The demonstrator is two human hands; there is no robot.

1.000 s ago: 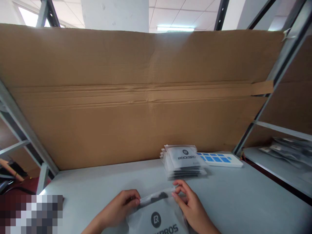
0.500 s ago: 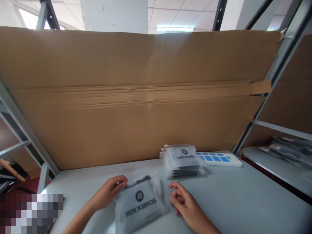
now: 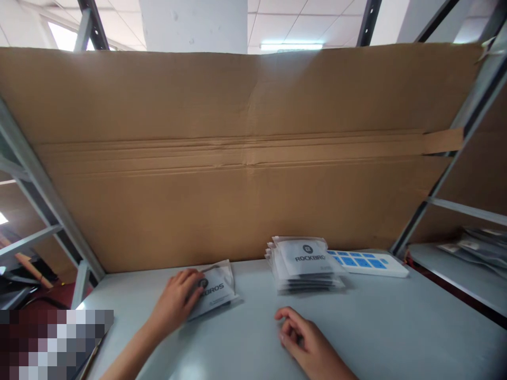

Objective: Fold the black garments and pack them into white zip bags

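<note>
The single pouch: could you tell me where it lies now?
In the head view, the pouch lies on the table under the left hand, left of the stack.

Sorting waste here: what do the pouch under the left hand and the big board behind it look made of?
The pouch: thin frosted plastic film, it seems; soft sheen, wrinkled edges, printed logo. The board: brown corrugated cardboard, matte, with fold creases and tape.

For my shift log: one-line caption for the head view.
Left hand lies on a grey ROCKBROS plastic pouch on the pale grey table; right hand rests empty nearby.
</note>
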